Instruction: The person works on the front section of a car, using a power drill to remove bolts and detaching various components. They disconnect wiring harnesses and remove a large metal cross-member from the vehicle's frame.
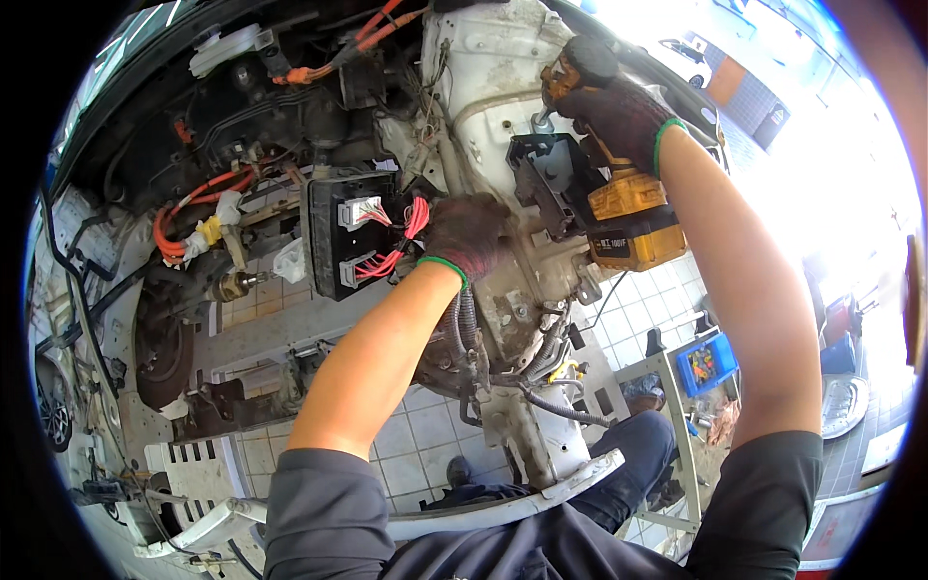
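Observation:
My right hand [619,121], in a dark glove with a green cuff, is wrapped round the handle of a yellow-and-black cordless impact wrench [628,198]. The tool's head points left, and its socket [543,121] is close above a black bracket [546,174] on the white inner fender. My left hand [469,235], gloved alike, is closed beside a bundle of pink-red wires [416,220]; what its fingers grip is hidden. Those wires run into pale connectors [360,213] on a black box [324,237] just left of the hand. Corrugated wire sleeves [469,319] hang below my left wrist.
Around me is a stripped engine bay. Orange cables [169,237] lie at its left, with a bare drive shaft [232,285] below. A bumper beam [580,478] crosses before my body. A blue bin of small parts [706,365] stands at right; tiled floor [430,435] shows beneath.

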Available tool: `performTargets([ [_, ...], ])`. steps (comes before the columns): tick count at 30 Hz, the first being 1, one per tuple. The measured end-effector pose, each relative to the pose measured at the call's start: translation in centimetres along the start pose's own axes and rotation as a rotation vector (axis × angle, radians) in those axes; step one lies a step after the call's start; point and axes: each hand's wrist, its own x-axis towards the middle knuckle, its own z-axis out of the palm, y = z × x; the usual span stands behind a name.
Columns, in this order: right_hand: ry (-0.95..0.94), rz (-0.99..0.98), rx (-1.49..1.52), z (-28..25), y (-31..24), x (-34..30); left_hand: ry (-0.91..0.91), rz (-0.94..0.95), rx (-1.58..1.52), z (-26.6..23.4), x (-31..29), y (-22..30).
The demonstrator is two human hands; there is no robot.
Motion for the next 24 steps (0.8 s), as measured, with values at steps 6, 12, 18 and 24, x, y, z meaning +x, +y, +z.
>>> performTargets([
  [6, -0.084, 0.059, -0.118, -2.2, -3.1, 1.5, 0.298, -0.179, -0.488, -3.4, 4.8, -0.8],
  [12, -0.165, 0.358, -0.077, -2.3, -6.1, 4.0, 0.22, -0.126, -0.389, -6.2, 12.2, 0.6],
  [18, 0.022, 0.555, 0.746, -1.1, -4.4, 1.2, 0.149, -0.095, -0.382, -6.9, 13.9, 0.9],
  [24, 0.018, 0.39, 0.522, -0.5, -3.8, 0.4, 0.132, -0.082, -0.32, -7.0, 14.4, 1.4],
])
